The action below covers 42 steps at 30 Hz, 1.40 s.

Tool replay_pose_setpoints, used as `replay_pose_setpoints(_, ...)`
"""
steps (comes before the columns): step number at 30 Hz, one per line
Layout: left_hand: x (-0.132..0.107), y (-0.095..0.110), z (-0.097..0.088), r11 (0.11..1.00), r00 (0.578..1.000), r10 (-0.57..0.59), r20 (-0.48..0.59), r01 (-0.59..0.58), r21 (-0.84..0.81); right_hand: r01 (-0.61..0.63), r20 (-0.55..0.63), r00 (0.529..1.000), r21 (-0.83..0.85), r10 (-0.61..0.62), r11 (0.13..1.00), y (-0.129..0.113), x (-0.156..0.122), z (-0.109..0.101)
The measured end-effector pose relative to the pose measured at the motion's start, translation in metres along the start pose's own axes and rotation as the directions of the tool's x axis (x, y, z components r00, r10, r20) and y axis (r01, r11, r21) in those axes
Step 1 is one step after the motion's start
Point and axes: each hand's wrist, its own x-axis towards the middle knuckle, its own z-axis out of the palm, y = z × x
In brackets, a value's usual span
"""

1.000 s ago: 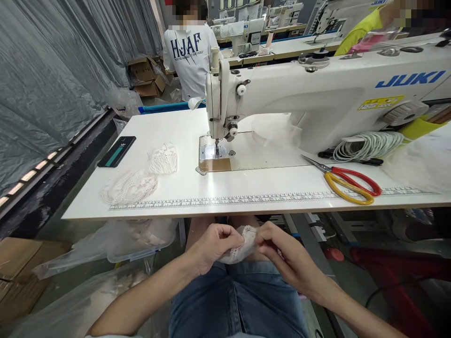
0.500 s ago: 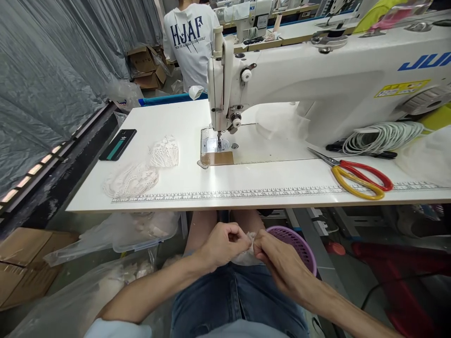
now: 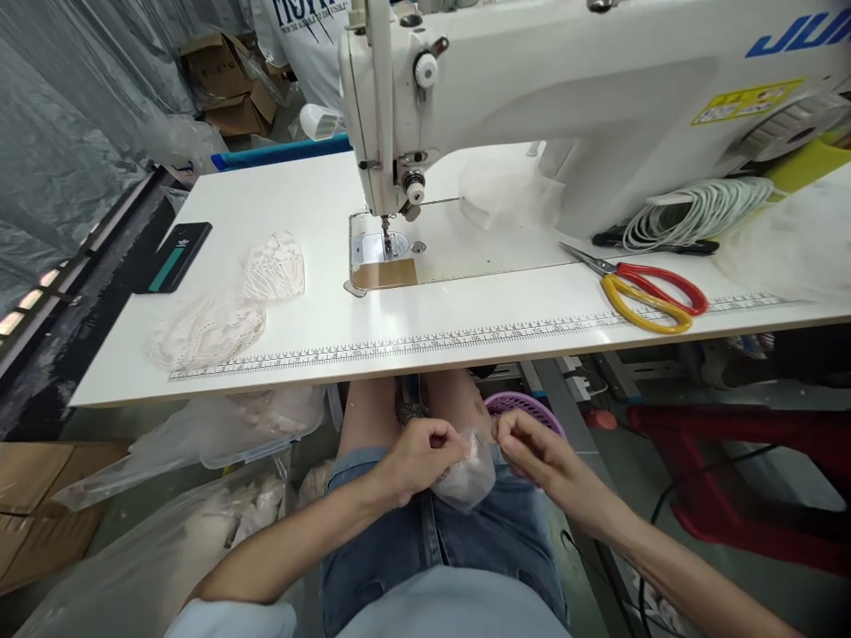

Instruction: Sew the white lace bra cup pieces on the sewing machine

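Over my lap, my left hand pinches a small piece of sheer white fabric, with thumb and fingertips closed on its gathered upper edge. The fabric hangs in a loose, rounded pouch below the fingers. Just to its right is my right hand, its thumb and fingers curled together in a pinch. A narrow gap separates it from the fabric, and anything between those fingertips is too small to make out.
A sewing machine stands on the white table. Scissors lie at right, near coiled cord. Lace trim, a gathered white piece and a black phone-like object lie left. A purple basket stands below.
My right hand has moved right, away from the fabric it was touching. The fabric now hangs more openly from my left hand. The view has tipped down and shifted right.
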Motion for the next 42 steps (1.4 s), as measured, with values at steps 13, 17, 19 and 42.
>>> replay_pose_setpoints(13,0.001,-0.006,-0.005,0.973,0.994,-0.097,0.047,0.105,-0.205,0.304,-0.042,0.94,-0.351,-0.339,0.886,0.008,0.012,0.019)
replay_pose_setpoints(17,0.003,-0.008,-0.005,0.985,0.998,-0.06,0.023,0.063,-0.158,0.263,0.005,0.96,-0.354,-0.279,0.898,0.007,0.015,0.021)
replay_pose_setpoints(19,0.003,-0.011,-0.006,0.994,1.0,-0.016,-0.007,0.015,-0.11,0.244,0.003,0.965,-0.383,-0.263,0.891,0.008,0.016,0.02)
replay_pose_setpoints(42,-0.004,-0.035,0.018,0.875,0.897,0.416,-0.151,-0.35,0.333,0.152,0.179,0.982,-0.55,-0.061,0.821,0.013,0.006,0.017)
